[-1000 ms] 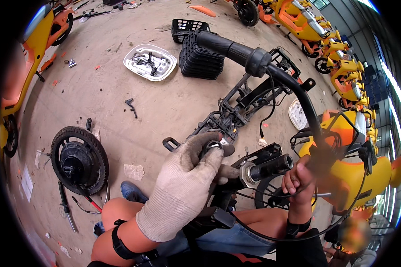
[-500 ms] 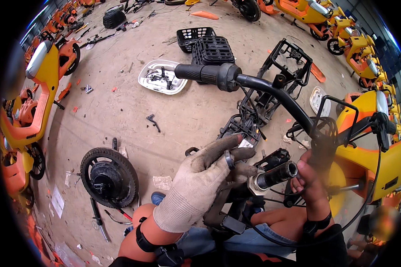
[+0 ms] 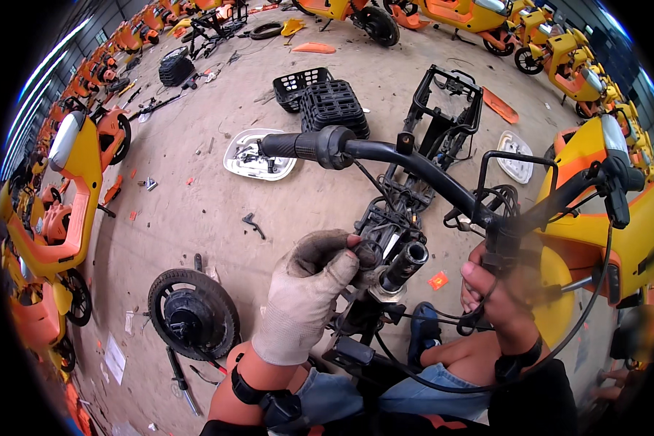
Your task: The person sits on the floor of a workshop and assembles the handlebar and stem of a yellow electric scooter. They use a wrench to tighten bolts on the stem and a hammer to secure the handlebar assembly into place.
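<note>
My gloved left hand [image 3: 305, 291] is pinched at a small dark round part [image 3: 368, 253], beside the black steering tube [image 3: 405, 266]; the fingers partly hide it, and I cannot tell whether it touches the tube. A metal nut [image 3: 387, 286] sits round the tube's lower end. On the right, my bare right hand [image 3: 498, 298] is closed round the lower stem of a black handlebar [image 3: 443, 171], whose grip [image 3: 298, 145] points left across the view. Cables hang from the bar. Beyond the tube stretches the stripped black scooter frame [image 3: 443, 109].
A motor wheel [image 3: 194, 312] lies at the lower left near a shock absorber [image 3: 182, 381]. A white tray [image 3: 283, 173] of small parts and black baskets [image 3: 334, 109] stand farther off. Yellow-orange scooters line both sides; one [image 3: 588, 189] is close on the right.
My view has shifted, and the handlebar sits a little lower left. A metal ring showed edge-on at my left fingertips; now a dark round part shows there, nearer the tube.
</note>
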`<state>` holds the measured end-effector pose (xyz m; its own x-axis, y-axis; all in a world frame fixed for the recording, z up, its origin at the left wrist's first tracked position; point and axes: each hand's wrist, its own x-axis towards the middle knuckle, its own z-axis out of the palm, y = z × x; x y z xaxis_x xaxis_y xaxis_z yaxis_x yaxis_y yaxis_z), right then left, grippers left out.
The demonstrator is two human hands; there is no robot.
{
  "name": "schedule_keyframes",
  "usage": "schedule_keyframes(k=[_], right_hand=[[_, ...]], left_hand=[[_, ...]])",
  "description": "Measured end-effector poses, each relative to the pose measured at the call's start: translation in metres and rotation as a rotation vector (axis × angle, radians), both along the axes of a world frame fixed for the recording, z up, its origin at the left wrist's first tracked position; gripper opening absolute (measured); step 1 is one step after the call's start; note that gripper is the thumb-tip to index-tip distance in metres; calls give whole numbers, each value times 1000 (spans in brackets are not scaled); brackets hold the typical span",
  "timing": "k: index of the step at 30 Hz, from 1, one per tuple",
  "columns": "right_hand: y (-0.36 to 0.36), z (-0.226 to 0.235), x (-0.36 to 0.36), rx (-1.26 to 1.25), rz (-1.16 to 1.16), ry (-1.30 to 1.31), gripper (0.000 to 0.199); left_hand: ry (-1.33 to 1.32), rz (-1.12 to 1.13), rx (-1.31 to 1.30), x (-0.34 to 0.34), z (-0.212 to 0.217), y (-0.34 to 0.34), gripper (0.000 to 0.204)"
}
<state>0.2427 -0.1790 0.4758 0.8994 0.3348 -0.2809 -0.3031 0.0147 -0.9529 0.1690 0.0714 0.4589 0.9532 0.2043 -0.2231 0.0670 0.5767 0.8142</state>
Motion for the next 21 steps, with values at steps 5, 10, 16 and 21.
schedule_keyframes(k=[5, 10, 16, 21], right_hand=[[-6, 0, -4, 26, 7, -18, 24], [-8, 3, -2, -35, 62, -14, 24], [-5, 4, -1, -61, 59, 19, 27], [-6, 0, -2, -42, 45, 22, 27]], left_hand=[[-61, -11, -81, -1, 3, -3, 35], [-82, -21, 16, -1, 7, -6, 35], [-108, 38, 47, 1, 8, -7, 30], [-61, 97, 159, -5, 18, -17, 27]])
